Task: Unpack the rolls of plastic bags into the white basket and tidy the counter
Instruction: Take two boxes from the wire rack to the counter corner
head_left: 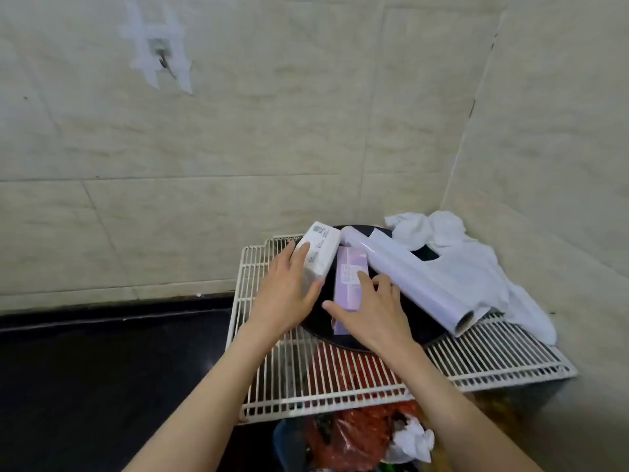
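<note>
A white pack [318, 254] with printed text leans on a black round plate [427, 332] atop a white wire rack [476, 366]. My left hand [289, 287] grips this white pack from its left side. Beside it lies a purple box [349, 277], with my right hand [371, 308] closed over its near end. A long lilac roll [418, 277] lies diagonally across the plate to the right of the box. No white basket is in view.
A crumpled white plastic bag [476, 264] sits in the tiled corner behind the roll. Under the rack show red bags [350, 434] and a scrunched white bag [412, 441]. The black counter [102, 379] stretches left. A taped hook [163, 59] hangs on the wall.
</note>
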Action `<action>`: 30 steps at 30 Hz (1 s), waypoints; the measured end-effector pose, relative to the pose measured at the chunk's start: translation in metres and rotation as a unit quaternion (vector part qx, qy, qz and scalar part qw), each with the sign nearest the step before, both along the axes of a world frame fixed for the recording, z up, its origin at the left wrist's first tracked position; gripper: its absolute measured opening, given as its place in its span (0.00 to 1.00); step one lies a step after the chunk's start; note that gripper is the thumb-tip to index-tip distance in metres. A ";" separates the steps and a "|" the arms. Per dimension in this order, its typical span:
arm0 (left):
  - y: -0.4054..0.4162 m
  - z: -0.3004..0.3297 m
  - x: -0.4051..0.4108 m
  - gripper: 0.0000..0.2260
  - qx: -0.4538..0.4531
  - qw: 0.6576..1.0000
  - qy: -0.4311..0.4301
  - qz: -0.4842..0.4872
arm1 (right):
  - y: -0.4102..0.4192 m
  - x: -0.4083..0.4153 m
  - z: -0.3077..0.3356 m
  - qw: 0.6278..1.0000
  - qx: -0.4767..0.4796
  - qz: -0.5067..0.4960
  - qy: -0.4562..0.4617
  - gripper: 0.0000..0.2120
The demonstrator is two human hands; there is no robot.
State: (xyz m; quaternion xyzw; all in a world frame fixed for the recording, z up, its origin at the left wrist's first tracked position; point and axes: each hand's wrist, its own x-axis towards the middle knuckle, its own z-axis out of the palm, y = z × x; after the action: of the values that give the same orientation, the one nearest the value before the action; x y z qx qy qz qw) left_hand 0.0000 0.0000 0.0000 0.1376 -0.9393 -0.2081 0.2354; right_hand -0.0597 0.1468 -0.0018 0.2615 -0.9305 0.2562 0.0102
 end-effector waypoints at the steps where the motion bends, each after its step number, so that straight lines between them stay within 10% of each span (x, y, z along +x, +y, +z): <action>1: -0.003 -0.001 -0.007 0.29 0.012 1.000 0.002 -0.003 | -0.005 -0.001 0.000 1.000 0.002 -0.009 -0.019 0.40; 16: -0.020 0.014 -0.020 0.26 0.202 0.971 0.084 0.092 | -0.009 -0.007 0.001 0.993 -0.085 -0.063 -0.045 0.31; 30: 0.013 0.022 0.197 0.20 0.287 0.870 0.254 0.309 | -0.017 0.108 0.039 0.967 -0.172 0.181 -0.059 0.31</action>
State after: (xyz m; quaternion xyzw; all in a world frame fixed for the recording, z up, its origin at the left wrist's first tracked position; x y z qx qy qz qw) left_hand 0.1969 0.0133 0.0225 0.4244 -0.6554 -0.4134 0.4685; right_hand 0.0488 0.1298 0.0371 0.4040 -0.8089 0.4246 -0.0468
